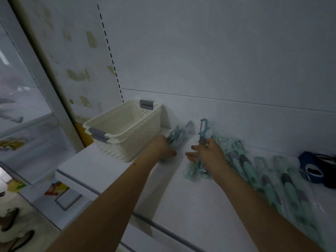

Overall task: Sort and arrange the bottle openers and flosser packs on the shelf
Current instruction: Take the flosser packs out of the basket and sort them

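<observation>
Two hands work the shelf (112, 171) — the left hand (160, 149) clutches a bagged bundle (175, 136), the right hand (207, 153) pinches a teal opener (202, 139) upright. Beyond its knuckles, slippery packs (272, 171) overlap — one nudge could slide them off.

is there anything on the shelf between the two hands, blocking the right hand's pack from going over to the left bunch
Nothing visible. Only bare white shelf lies between the left hand, on its bunch, and the right hand holding a teal pack.

2 bare forearms, sleeveless to the frame edge, left hand (160, 148) and right hand (209, 153) ungloved
</observation>
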`<act>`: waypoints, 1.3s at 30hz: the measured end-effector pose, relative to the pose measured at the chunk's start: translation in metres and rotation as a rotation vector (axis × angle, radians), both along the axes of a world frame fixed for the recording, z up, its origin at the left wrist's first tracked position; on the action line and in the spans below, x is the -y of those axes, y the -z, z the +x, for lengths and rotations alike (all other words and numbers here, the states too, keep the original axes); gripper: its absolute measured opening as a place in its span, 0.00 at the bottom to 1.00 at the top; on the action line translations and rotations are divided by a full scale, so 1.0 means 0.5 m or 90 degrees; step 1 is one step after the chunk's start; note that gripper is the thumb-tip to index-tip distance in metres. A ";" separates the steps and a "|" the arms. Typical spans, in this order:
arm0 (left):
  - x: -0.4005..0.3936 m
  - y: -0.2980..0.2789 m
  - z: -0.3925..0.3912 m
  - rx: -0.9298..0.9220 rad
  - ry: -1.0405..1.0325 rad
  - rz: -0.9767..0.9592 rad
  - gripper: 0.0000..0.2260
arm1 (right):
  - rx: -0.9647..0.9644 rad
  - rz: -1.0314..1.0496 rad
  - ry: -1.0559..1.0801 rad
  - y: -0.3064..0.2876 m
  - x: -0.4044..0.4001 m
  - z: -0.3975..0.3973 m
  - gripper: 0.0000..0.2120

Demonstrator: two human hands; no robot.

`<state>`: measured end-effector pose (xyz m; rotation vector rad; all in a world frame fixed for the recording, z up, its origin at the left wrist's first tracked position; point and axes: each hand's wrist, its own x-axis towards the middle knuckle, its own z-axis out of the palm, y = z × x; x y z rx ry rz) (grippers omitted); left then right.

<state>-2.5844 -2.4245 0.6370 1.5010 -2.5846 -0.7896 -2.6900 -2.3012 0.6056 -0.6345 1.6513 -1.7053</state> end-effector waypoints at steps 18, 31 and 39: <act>-0.074 0.079 0.092 -0.746 -0.045 0.395 0.13 | -0.316 -0.024 -0.136 0.007 -0.017 0.030 0.24; -0.107 0.073 0.091 -0.681 0.252 0.290 0.19 | -0.310 -0.132 -0.025 -0.008 -0.008 0.034 0.15; -0.075 0.098 0.098 -0.656 -0.006 0.027 0.07 | -0.297 -0.145 -0.083 -0.029 -0.021 0.034 0.23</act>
